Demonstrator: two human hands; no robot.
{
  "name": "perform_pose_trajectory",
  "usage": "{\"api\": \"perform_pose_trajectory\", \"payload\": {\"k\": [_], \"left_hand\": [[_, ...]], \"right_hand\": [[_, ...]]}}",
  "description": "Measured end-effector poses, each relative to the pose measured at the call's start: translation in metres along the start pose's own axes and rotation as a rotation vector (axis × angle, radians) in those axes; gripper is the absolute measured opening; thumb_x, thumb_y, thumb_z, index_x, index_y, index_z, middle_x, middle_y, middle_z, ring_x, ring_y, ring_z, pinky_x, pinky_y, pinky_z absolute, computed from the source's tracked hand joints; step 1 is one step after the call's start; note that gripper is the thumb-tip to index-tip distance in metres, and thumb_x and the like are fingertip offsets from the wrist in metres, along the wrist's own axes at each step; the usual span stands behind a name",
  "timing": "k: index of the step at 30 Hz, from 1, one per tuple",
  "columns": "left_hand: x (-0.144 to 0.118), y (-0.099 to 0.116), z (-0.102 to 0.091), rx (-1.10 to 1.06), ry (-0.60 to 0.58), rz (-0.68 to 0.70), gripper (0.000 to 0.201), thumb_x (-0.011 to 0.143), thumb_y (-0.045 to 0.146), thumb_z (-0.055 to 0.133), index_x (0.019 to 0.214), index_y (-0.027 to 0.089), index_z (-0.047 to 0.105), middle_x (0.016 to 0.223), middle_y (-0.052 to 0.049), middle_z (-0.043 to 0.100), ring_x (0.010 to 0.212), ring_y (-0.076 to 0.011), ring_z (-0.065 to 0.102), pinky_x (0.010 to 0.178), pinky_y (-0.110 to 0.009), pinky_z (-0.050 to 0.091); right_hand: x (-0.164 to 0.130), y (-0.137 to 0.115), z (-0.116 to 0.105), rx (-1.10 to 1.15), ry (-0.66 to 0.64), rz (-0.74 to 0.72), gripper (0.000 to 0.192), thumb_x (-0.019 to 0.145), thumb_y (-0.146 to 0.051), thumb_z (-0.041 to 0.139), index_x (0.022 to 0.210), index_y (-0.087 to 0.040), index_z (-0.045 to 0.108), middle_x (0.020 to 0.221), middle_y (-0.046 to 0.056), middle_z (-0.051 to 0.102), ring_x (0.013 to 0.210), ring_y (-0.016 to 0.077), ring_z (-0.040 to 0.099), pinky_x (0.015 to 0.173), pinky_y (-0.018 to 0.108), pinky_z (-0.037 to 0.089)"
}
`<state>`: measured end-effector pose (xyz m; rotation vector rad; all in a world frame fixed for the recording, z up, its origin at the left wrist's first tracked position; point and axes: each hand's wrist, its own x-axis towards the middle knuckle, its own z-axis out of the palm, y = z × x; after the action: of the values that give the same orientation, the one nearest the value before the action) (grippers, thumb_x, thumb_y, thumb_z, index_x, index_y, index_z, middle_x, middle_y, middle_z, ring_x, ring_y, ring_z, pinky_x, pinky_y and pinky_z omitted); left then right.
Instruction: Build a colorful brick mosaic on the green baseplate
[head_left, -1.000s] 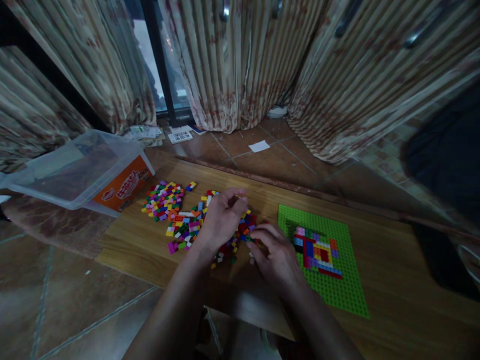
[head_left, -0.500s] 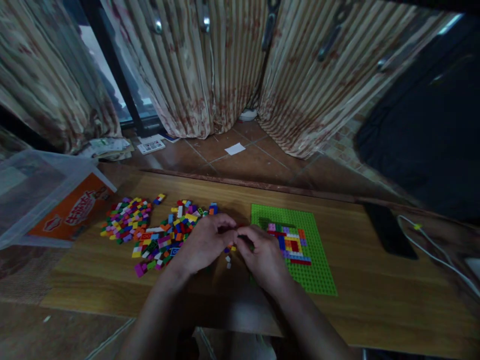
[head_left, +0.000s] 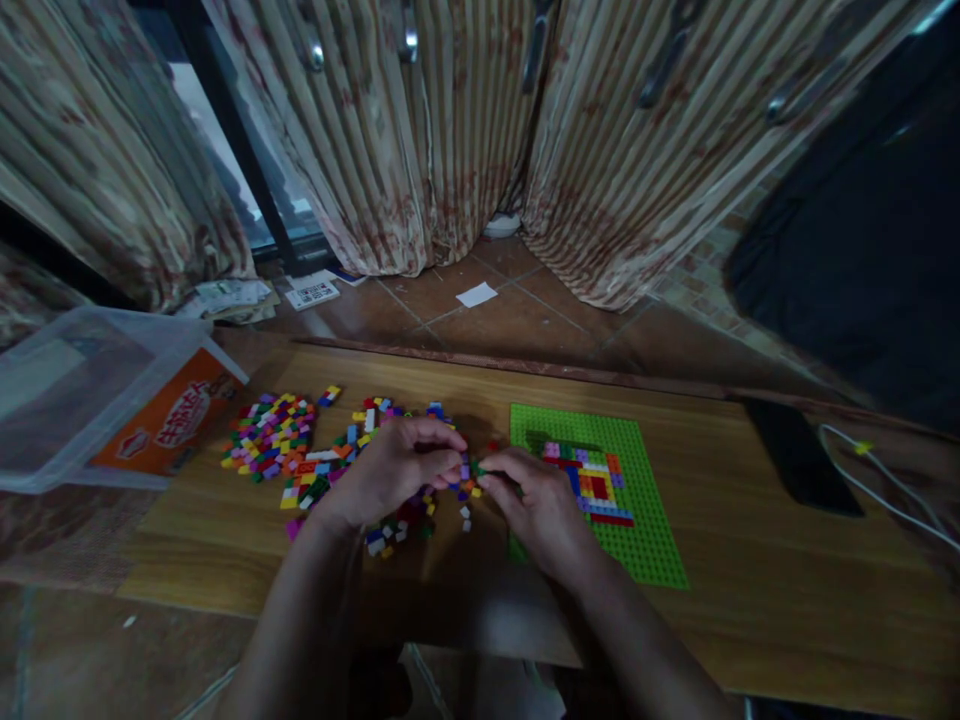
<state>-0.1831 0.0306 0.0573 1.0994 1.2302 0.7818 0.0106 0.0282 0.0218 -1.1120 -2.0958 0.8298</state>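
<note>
Your left hand (head_left: pixel 394 470) and right hand (head_left: pixel 536 500) meet fingertip to fingertip, pinching what looks like a small brick (head_left: pixel 474 468), too dim to be sure. It hovers just left of the green baseplate (head_left: pixel 645 540); the loose brick pile (head_left: pixel 300 455) lies further left, and the phone (head_left: pixel 799 455) lies well right of the baseplate.

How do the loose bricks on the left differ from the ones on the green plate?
The loose bricks lie scattered in a jumbled heap on the wooden table; the plate bricks sit packed in neat rows on the green plate. The heap spreads wider. Both are small and many-coloured.
</note>
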Motion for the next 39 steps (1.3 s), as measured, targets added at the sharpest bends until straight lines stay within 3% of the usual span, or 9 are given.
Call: {"api": "perform_pose_trajectory", "payload": {"k": [8, 13, 25, 30, 39], "left_hand": [[-0.003, -0.007, -0.008, 0.400, -0.134, 0.099, 0.017, 0.070, 0.015, 0.060, 0.079, 0.018, 0.074, 0.064, 0.001, 0.067, 0.059, -0.0127, 0.058, 0.058, -0.022, 0.044], [-0.004, -0.008, -0.006, 0.516, -0.109, 0.123, 0.021, 0.066, 0.012, 0.057, 0.077, 0.019, 0.075, 0.070, 0.000, 0.071, 0.062, -0.0142, 0.060, 0.060, -0.023, 0.044], [-0.006, -0.015, -0.023, 0.483, -0.010, 0.195, 0.019, 0.070, 0.014, 0.057, 0.074, 0.020, 0.074, 0.064, 0.001, 0.069, 0.057, -0.0140, 0.061, 0.055, -0.021, 0.044], [-0.006, -0.019, -0.025, 0.446, 0.019, 0.132, 0.016, 0.074, 0.017, 0.057, 0.077, 0.020, 0.072, 0.065, 0.000, 0.068, 0.054, -0.0136, 0.061, 0.052, -0.020, 0.044], [-0.005, -0.011, -0.019, 0.408, -0.014, 0.139, 0.022, 0.085, 0.034, 0.055, 0.080, 0.018, 0.070, 0.064, 0.000, 0.062, 0.058, -0.0131, 0.059, 0.052, -0.020, 0.041]], "right_hand": [[0.000, 0.011, 0.011, -0.197, -0.096, 0.001, 0.018, 0.084, -0.005, 0.057, 0.090, -0.020, 0.065, 0.091, 0.004, 0.064, 0.084, 0.0174, 0.062, 0.077, 0.030, 0.048], [0.000, 0.008, 0.010, -0.190, -0.089, -0.022, 0.023, 0.083, -0.004, 0.055, 0.095, -0.021, 0.065, 0.094, 0.003, 0.064, 0.087, 0.0174, 0.063, 0.077, 0.030, 0.048], [0.002, -0.005, 0.037, -0.318, -0.090, -0.042, 0.013, 0.085, -0.017, 0.058, 0.095, -0.020, 0.066, 0.102, 0.007, 0.060, 0.098, 0.0227, 0.058, 0.086, 0.036, 0.050], [0.003, -0.005, 0.044, -0.350, -0.043, -0.015, 0.011, 0.085, -0.017, 0.056, 0.089, -0.020, 0.065, 0.099, 0.007, 0.060, 0.094, 0.0223, 0.058, 0.084, 0.035, 0.050], [0.005, -0.007, 0.026, -0.206, 0.066, -0.018, 0.010, 0.090, -0.018, 0.053, 0.094, -0.020, 0.062, 0.095, 0.006, 0.065, 0.090, 0.0202, 0.062, 0.080, 0.032, 0.049]]}}
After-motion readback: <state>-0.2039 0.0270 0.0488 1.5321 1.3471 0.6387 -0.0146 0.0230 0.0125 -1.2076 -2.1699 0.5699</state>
